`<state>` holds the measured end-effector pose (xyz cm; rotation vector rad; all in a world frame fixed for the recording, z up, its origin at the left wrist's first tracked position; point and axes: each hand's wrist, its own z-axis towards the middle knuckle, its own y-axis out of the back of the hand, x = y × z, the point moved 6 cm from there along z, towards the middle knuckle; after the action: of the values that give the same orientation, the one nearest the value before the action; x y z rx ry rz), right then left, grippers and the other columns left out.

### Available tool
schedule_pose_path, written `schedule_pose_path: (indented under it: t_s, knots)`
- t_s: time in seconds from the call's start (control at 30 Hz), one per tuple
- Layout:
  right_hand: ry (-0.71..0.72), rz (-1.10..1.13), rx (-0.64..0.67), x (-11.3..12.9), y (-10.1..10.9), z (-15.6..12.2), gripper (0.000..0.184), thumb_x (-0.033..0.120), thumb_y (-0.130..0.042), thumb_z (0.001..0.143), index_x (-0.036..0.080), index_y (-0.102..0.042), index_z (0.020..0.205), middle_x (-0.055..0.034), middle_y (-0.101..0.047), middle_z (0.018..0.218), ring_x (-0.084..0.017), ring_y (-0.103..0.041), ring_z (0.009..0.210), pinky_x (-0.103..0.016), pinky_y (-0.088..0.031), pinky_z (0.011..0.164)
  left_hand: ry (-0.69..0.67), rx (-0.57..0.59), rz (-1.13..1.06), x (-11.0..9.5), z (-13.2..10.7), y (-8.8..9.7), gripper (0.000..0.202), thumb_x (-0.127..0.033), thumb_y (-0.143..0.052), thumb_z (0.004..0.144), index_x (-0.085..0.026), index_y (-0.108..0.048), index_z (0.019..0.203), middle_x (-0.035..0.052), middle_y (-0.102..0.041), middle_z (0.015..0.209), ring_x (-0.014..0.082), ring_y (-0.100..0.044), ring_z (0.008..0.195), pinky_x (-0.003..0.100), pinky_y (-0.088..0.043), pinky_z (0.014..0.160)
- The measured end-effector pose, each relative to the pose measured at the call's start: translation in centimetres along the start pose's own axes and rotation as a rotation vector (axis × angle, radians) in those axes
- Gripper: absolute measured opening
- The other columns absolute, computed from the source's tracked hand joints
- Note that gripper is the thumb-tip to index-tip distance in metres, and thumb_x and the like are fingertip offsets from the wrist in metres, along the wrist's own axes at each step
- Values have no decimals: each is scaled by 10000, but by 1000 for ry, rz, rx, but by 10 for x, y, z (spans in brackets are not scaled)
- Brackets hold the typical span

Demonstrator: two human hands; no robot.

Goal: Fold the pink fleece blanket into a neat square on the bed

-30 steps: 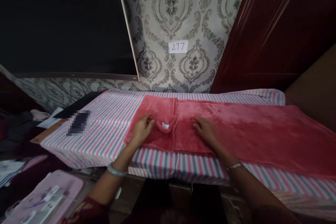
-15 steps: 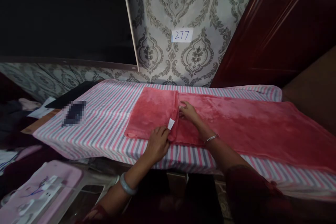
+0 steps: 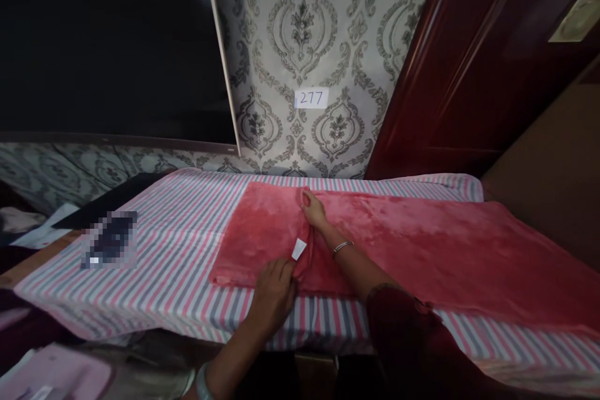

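A long coral-red plush blanket [image 3: 422,250] lies across the striped cloth, its left part folded over into a thicker panel. My left hand [image 3: 274,290] is closed on the near end of that panel's right edge, beside a white label [image 3: 299,249]. At the far end of the same edge, my right hand [image 3: 315,209] pinches the fabric between thumb and fingers. Between the two hands the edge is slightly lifted and creased. The fingertips of my left hand are partly hidden.
The pink, grey and white striped cloth [image 3: 159,244] covers the table. A blurred dark object [image 3: 112,237] sits on its left side. Behind are a large black screen [image 3: 112,44], patterned wallpaper with a "277" paper [image 3: 311,98], and a dark red door [image 3: 450,75]. A pink surface [image 3: 56,375] stands at lower left.
My right hand has gone from loosely open beside the folded edge to pinching its far end. My left hand keeps its hold near the label. The view has tilted upward.
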<state>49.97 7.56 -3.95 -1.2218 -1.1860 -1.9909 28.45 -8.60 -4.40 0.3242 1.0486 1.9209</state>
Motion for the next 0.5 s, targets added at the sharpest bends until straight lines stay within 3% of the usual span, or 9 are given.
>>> schedule_pose_path:
  t_s: [0.1, 0.17, 0.33, 0.5]
  knots:
    - [90, 17, -67, 4, 12, 7, 574, 94, -534, 800, 193, -593, 1362, -86, -613, 1423, -234, -552, 1343, -391, -425, 1149, -77, -115, 18, -10, 8, 5, 398, -75, -466, 860, -206, -613, 1205, 133, -696, 1135, 273, -651, 1065, 432, -529, 922]
    - [137, 18, -130, 0, 26, 10, 585, 96, -513, 802, 196, -580, 1375, -80, -598, 1442, -223, -535, 1357, -389, -403, 1166, -100, -96, 26, -19, 13, -2, 379, -83, -484, 860, -209, -626, 1188, 132, -697, 1152, 275, -646, 1080, 438, -525, 935]
    - [-16, -10, -121, -38, 43, 5, 595, 153, -582, 791, 187, -559, 1384, -119, -636, 1378, -276, -582, 1297, -460, -440, 1125, -112, 35, 45, -31, 12, -32, 332, -79, -534, 843, -210, -672, 1115, 123, -715, 1115, 281, -647, 1031, 441, -531, 867]
    - [-53, 24, -93, -54, 42, -1, 557, 228, -608, 828, 200, -553, 1381, -108, -673, 1319, -256, -634, 1212, -429, -490, 1068, -134, 8, 26, -30, 5, -30, 385, -93, -534, 871, -215, -665, 1212, 130, -707, 1186, 289, -620, 1103, 453, -506, 924]
